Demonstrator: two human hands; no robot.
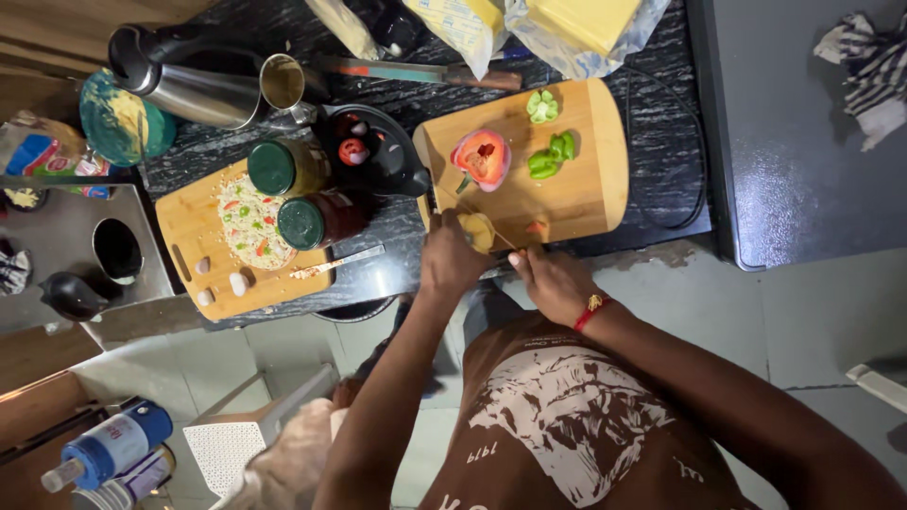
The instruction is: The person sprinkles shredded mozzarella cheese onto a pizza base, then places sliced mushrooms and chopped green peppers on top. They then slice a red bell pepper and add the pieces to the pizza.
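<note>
A yellowish vegetable piece (478, 229) is pinned by the closed grip of the left hand (452, 260) at the near edge of the cutting board (595, 179) on the dark worktop (661, 142). The right hand (553, 280) is curled around what may be a thin knife (505, 241), its blade barely seen. A halved red pepper (482, 158) lies farther back.

From my feed, listed as seen:
- Dark marbled countertop (652, 170), streaked black and grey, running across the upper frame.
- Dark glossy surface (803, 142) at right, reflecting overhead light, a striped cloth (874, 66) lying on it.
- Pale tiled floor (718, 312) below the counter edge, grout lines visible.
- Steel sink unit (76, 236) at left with a round opening.
- Wooden panelling (57, 24) in the top left corner.
- White perforated stool (231, 444) at lower left, beside a blue-capped bottle (113, 444).
</note>
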